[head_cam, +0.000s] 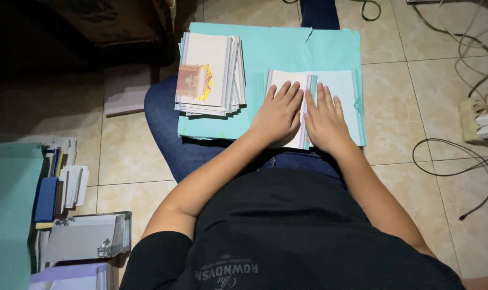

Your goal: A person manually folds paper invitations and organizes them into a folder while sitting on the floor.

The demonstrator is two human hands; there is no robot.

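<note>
Hands [303, 115] flat, side by side on white card [338, 91], long axis left-right.

Left hand [277, 114] and right hand [325, 119] lie flat — fingers spread, side by side.

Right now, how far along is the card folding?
Done, by the look of it: a stack of cards sits on the left of the teal sheet across the lap. In hand: the left hand and right hand press flat on one white card, either side of its fold. Left: more paper stock lies on the floor; how much, I cannot tell.
</note>
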